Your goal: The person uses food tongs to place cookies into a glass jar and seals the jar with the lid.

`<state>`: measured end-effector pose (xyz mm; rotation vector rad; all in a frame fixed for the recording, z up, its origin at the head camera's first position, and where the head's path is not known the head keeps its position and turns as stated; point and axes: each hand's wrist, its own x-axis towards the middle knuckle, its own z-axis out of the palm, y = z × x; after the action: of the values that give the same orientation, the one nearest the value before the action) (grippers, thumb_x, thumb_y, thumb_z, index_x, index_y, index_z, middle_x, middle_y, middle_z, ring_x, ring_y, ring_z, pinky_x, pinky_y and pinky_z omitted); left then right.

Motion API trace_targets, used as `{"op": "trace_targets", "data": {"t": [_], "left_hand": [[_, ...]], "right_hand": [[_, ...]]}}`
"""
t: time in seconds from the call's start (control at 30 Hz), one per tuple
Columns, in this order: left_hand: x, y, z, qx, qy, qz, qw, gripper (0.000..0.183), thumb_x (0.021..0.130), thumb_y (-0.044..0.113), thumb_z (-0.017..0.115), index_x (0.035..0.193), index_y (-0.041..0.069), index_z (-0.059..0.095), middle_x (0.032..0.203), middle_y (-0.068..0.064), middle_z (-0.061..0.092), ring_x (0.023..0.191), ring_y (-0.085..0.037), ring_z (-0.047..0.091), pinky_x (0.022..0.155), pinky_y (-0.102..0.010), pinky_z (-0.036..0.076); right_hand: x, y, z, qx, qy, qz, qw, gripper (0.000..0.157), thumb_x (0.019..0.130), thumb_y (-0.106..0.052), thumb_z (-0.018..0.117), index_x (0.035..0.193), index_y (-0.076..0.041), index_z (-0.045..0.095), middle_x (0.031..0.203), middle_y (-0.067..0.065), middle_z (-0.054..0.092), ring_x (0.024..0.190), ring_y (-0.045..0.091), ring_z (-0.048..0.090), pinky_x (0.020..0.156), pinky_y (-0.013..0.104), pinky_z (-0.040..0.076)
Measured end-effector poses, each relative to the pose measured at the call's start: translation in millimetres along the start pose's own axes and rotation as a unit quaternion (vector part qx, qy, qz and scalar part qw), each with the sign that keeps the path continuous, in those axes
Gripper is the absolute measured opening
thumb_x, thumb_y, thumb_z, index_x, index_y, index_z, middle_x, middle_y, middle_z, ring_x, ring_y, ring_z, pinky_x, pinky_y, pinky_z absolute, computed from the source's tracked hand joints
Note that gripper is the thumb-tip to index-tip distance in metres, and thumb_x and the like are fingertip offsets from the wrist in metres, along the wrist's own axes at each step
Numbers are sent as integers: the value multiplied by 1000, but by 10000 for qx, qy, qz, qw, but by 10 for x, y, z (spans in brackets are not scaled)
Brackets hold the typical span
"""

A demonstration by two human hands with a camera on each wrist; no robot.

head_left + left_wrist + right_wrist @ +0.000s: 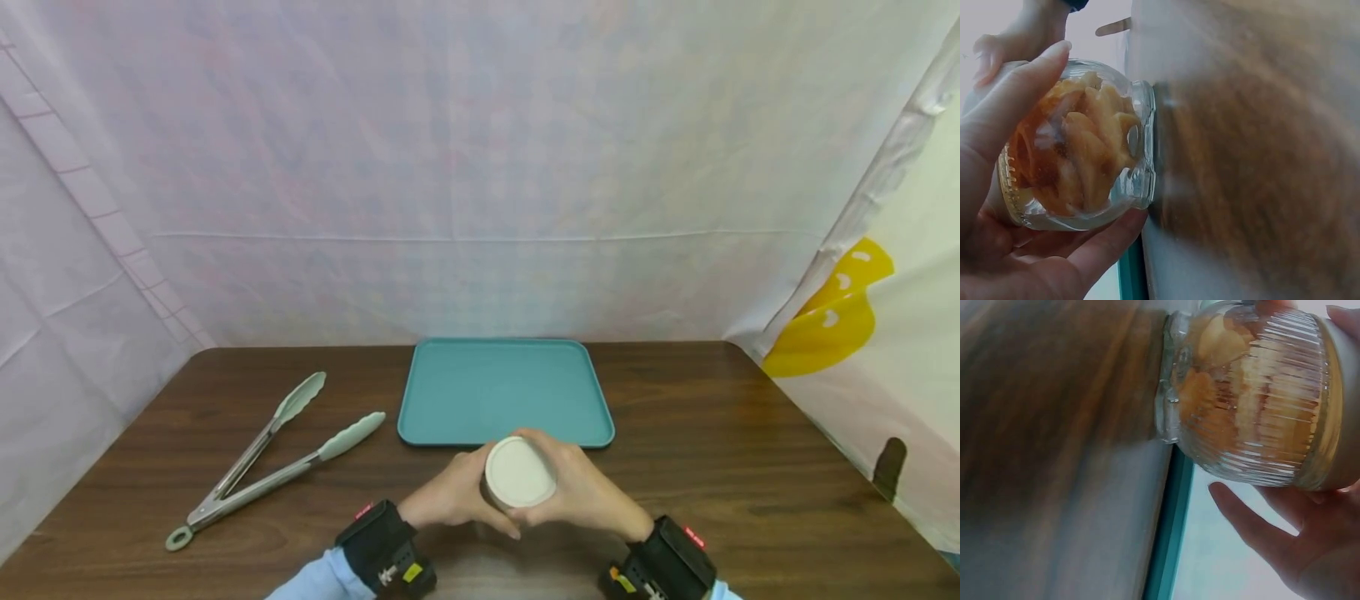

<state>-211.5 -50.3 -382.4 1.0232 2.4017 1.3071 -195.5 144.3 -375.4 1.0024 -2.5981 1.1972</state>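
Observation:
A ribbed clear glass jar (1079,144) with a white lid (520,472) stands upright with its base right at the tabletop. Orange-yellow pieces fill much of it, as the right wrist view of the jar (1250,394) also shows. My left hand (453,493) curves round the jar from the left, thumb along the near side. From the right, my right hand (583,492) holds it up near the lid, with one finger spread away from the glass in the right wrist view. Both hands are just in front of the teal tray.
Behind the jar lies a flat teal tray (506,392) with a low rim. Metal tongs (255,487) with pale green tips lie spread on the left of the dark wooden table (675,417). Pale cloth (480,167) hangs along the back and sides.

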Motion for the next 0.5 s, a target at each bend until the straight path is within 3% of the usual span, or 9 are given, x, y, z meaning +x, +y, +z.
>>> {"op": "trace_targets", "data": {"t": [0.27,0.5], "left_hand": [[8,-7,-25,-19,-88,-136,9999,93,53,30,84,132,10,38,123,-11,55,107,-22,52,91,-41,43],[45,-17,-50,-176,-89,-85,9998,91,56,29,83,132,10,38,126,-13,53,109,-24,51,92,-45,43]], "right_hand": [[-22,-1,-10,16,-149,182,9997,84,66,-44,73,129,-4,37,117,16,56,96,25,55,72,41,52],[5,-4,-52,-48,-111,285,9995,79,66,-45,73,126,-6,39,112,12,59,94,23,57,72,41,52]]}}
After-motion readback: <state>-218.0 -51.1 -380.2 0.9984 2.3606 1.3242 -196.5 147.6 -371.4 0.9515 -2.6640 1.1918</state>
